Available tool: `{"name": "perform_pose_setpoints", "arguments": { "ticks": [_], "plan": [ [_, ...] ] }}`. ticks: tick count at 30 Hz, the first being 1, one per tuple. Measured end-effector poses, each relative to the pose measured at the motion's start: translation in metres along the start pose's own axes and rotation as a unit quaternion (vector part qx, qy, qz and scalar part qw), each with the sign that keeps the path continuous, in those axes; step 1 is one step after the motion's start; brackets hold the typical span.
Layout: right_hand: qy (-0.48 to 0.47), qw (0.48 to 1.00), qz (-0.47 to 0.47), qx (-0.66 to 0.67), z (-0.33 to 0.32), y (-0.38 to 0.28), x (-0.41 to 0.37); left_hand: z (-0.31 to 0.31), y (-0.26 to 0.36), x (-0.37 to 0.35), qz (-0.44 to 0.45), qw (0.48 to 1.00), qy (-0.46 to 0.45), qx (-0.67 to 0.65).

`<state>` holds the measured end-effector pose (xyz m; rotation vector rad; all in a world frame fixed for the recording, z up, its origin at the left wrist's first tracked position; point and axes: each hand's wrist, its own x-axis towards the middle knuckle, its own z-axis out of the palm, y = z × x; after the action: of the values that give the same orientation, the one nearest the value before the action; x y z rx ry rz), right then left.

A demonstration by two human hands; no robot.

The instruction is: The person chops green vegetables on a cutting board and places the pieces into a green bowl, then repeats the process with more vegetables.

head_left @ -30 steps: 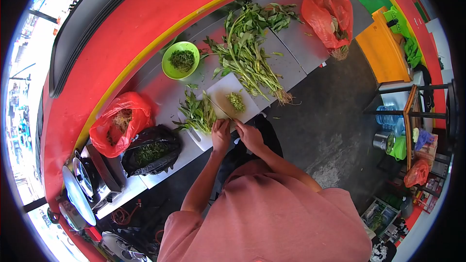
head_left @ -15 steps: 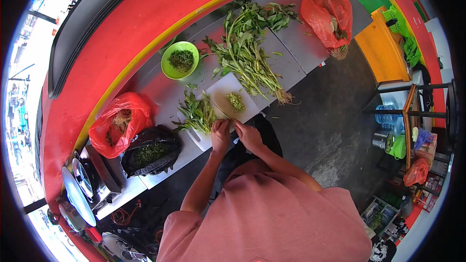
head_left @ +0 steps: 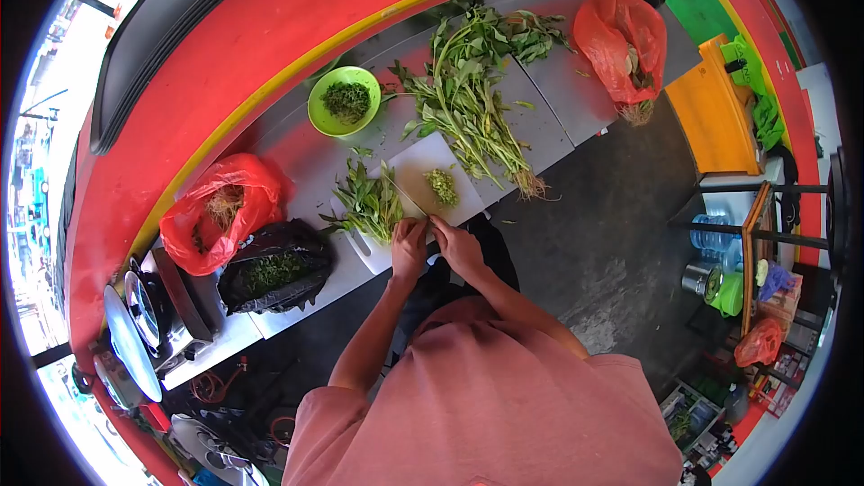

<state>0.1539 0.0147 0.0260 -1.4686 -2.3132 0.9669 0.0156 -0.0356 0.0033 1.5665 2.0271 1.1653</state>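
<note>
A white cutting board [head_left: 461, 182] lies at the near edge of the metal counter, bearing a small heap of chopped green stems [head_left: 441, 187]. My right hand [head_left: 457, 248] is closed round the handle of a knife [head_left: 412, 202], whose blade points away over the board. Close beside it, my left hand [head_left: 409, 250] is closed at the lower end of a bunch of leafy greens [head_left: 371, 203]; the fingers hide exactly how the stems are gripped. The leaves spread over the board's left side, left of the blade.
Behind the board stands a green bowl [head_left: 344, 130] of chopped greens. Long rooted greens [head_left: 477, 108] lie to the right, near a red plastic bag [head_left: 621, 36]. On the left are another red bag [head_left: 263, 182] holding roots, a black bag [head_left: 310, 256] with greens, and a stove [head_left: 184, 328].
The view has shifted slightly. Both hands stay together at the board's near edge, with the knife and leafy greens in almost the same place.
</note>
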Motion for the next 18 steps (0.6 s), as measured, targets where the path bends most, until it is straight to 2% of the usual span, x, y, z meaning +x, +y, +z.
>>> {"name": "perform_pose_setpoints", "arguments": {
  "ticks": [5, 18],
  "plan": [
    [-0.013, 1.0, 0.017, 0.003, 0.002, 0.002, -0.004, 0.003, -0.003, 0.001, -0.005, 1.0, 0.014, -0.013],
    [0.006, 0.998, -0.023, -0.065, -0.004, 0.013, -0.002, 0.003, 0.004, 0.0, -0.012, 1.0, 0.025, 0.005]
  ]
}}
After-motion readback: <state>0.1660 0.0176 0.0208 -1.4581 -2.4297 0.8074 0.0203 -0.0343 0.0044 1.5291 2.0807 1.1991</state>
